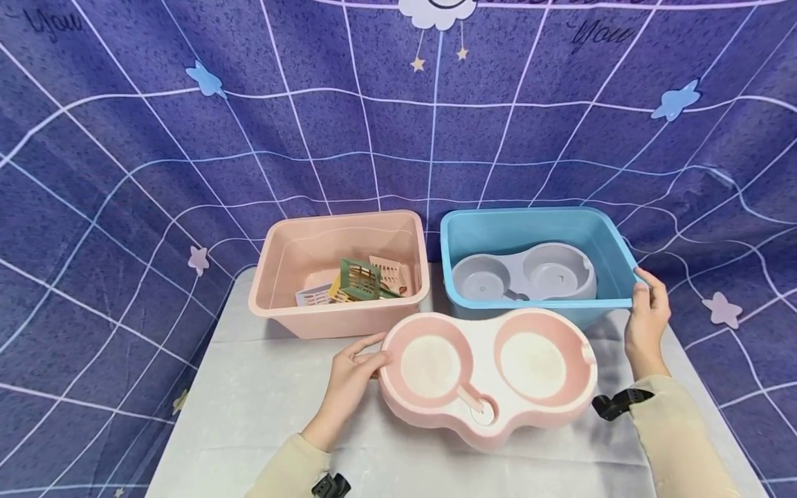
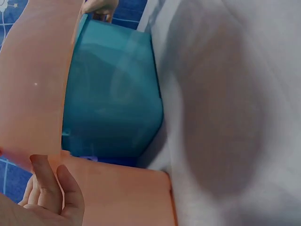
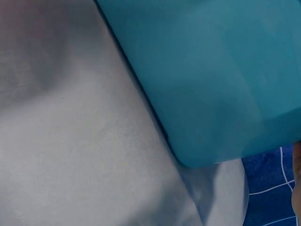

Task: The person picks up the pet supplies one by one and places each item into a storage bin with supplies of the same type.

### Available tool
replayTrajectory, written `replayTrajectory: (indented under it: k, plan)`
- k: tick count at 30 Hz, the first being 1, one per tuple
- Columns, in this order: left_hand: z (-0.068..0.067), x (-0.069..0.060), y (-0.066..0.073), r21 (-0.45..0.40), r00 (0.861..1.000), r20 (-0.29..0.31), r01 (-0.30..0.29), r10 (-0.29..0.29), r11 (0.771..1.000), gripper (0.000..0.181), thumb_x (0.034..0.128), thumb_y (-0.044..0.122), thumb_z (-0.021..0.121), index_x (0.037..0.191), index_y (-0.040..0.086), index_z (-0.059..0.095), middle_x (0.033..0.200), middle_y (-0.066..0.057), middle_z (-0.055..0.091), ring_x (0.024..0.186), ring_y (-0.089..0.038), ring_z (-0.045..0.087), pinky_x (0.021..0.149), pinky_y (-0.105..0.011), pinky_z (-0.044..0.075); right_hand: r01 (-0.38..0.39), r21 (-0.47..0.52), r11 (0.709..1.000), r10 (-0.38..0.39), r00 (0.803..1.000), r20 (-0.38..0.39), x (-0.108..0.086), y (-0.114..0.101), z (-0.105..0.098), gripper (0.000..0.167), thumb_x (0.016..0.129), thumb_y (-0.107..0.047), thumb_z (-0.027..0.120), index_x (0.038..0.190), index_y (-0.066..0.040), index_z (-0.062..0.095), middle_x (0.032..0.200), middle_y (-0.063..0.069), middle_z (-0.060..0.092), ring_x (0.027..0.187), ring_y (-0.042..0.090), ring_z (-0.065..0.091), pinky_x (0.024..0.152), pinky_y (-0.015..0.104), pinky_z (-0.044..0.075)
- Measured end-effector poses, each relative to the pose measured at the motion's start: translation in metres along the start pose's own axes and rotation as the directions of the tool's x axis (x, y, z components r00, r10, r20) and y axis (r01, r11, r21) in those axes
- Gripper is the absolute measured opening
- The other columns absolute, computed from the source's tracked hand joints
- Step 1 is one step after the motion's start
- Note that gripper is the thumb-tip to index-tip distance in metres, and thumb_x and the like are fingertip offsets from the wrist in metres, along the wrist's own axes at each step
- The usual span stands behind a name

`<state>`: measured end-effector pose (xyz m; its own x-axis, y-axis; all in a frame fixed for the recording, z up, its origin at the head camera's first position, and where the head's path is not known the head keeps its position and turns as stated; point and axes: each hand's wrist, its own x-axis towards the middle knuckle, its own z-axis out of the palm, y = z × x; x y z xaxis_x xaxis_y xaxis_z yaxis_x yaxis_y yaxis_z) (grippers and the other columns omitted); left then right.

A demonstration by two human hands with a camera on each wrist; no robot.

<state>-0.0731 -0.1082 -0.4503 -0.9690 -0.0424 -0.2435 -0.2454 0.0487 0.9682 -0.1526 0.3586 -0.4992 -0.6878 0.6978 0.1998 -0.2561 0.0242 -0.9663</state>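
My left hand (image 1: 349, 379) holds the left end of a pink double pet bowl (image 1: 484, 346), thumb at its rim. The bowl is raised off the table, its hollows facing up; in the left wrist view its side (image 2: 35, 84) overlaps the blue bin (image 2: 113, 89), and a shadow falls on the cloth. At the front right corner of the blue bin (image 1: 623, 256), my right hand (image 1: 649, 321) grips the rim. Inside that bin lies a grey double pet bowl (image 1: 514, 266). The right wrist view shows mostly the bin's wall (image 3: 216, 84) and a sliver of my hand (image 3: 297, 183).
Left of the blue bin stands a pink bin (image 1: 349, 319). It contains several slotted plastic pieces, including a green scoop-like one (image 1: 361, 278). Both bins rest on a white-covered table (image 1: 261, 401), and a blue patterned curtain (image 1: 398, 124) hangs close behind and at the sides.
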Motion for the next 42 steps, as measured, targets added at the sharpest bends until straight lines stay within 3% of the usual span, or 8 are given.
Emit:
replayTrajectory:
  k: [12,17,25,42]
  plan:
    - [-0.003,-0.004,0.024,-0.007,0.999,0.023,-0.048,0.048,0.999,0.039,0.0855,0.008,0.071,0.124,0.004,0.067,0.089,-0.016,0.074,0.071,-0.018,0.070,0.072,-0.028,0.056,-0.004,-0.013,1.000,0.004,1.000,-0.002,-0.001,-0.002,0.001,0.031,0.100,-0.010,0.049,0.123,-0.014,0.070,0.110,-0.006,0.063,0.104,0.011,0.053,0.088,0.021,0.038]
    - [-0.003,0.000,0.030,-0.032,0.998,0.020,-0.057,0.057,0.998,0.038,0.0861,0.006,0.070,0.124,0.002,0.067,0.094,-0.016,0.074,0.073,-0.014,0.069,0.069,-0.026,0.056,0.004,0.040,0.999,-0.004,1.000,-0.006,-0.002,-0.003,0.003,0.031,0.099,-0.007,0.049,0.122,-0.011,0.070,0.108,-0.004,0.063,0.102,0.012,0.054,0.086,0.020,0.039]
    - [0.000,0.006,0.042,-0.041,0.999,0.008,-0.046,0.047,0.998,0.041,0.0852,0.009,0.071,0.125,0.005,0.067,0.093,-0.015,0.074,0.076,-0.016,0.069,0.071,-0.026,0.055,0.004,0.014,1.000,-0.004,1.000,-0.011,-0.001,-0.003,0.002,0.031,0.099,-0.009,0.049,0.122,-0.013,0.070,0.108,-0.005,0.063,0.101,0.011,0.053,0.086,0.021,0.038]
    - [0.009,0.024,0.060,-0.054,0.994,0.004,-0.106,0.106,0.993,0.037,0.0868,0.012,0.071,0.124,0.009,0.068,0.103,-0.012,0.074,0.085,-0.014,0.069,0.077,-0.031,0.055,0.030,0.026,0.999,-0.029,0.999,-0.016,-0.001,0.001,0.004,0.032,0.099,-0.006,0.049,0.121,-0.010,0.070,0.106,-0.005,0.064,0.100,0.011,0.055,0.086,0.021,0.040]
